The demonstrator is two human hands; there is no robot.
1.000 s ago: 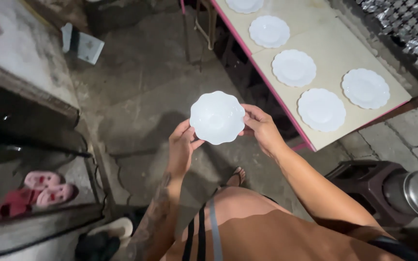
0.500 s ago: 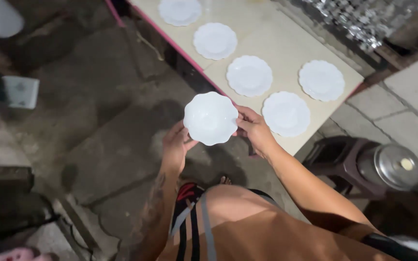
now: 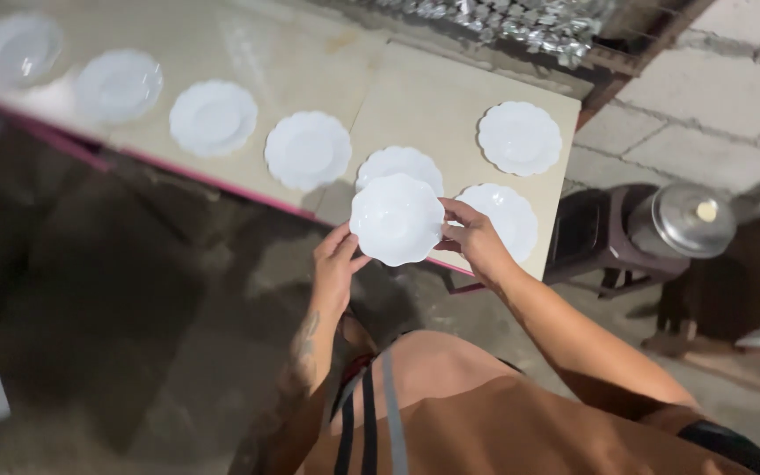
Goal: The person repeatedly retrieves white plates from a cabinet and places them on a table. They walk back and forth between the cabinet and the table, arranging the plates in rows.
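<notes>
— While both hands are up, what do they carry?

— 1 white scalloped bowl [image 3: 396, 219], pinched at its rim: the left hand [image 3: 334, 268] on the lower left edge, the right hand [image 3: 475, 239] on the right edge. Gripping opposite sides looks like a way to keep it level. It hangs above the near edge of the counter [image 3: 415, 105], not touching it.

— And on the counter?

— 7 white scalloped plates, each apart from the next. 5 run in a line along the pink-edged front, from the far left plate [image 3: 18, 48] to the one half hidden behind the bowl [image 3: 406, 161]. 2 more sit by the right end, 1 further back [image 3: 519, 138] and 1 nearer [image 3: 510, 215].

— Anything beside it?

— 1 lidded metal pot [image 3: 683, 220] on a dark stool [image 3: 587, 237].
</notes>
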